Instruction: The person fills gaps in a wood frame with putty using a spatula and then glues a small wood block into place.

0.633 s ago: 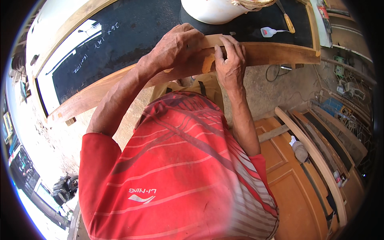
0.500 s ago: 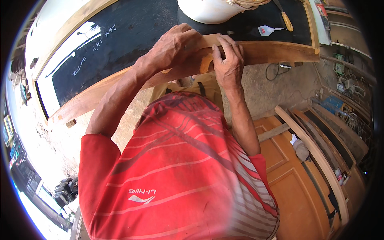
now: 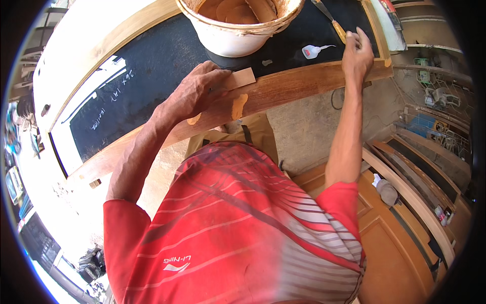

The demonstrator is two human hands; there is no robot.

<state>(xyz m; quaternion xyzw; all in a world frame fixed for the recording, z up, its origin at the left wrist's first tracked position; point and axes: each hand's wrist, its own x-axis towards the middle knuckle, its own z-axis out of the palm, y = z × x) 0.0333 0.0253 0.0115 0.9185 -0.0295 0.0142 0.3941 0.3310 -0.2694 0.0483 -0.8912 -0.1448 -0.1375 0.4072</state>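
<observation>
Tan block (image 3: 240,79) is held by left hand (image 3: 198,90); yellow-handled tool (image 3: 338,30) (right hand (image 3: 357,58): grip unclear) could be dropped if loosely pinched.

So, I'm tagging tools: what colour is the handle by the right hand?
The handle is yellow-orange, best seen in the head view.

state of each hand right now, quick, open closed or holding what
Left hand: closed on a small wood piece.
Right hand: partly curled at the yellow-handled tool; whether gripping cannot be told.

Above you, the picture's top edge crops the white bucket (image 3: 228,44), and your left hand (image 3: 196,90) hides the left end of the wooden strip (image 3: 244,79).
</observation>
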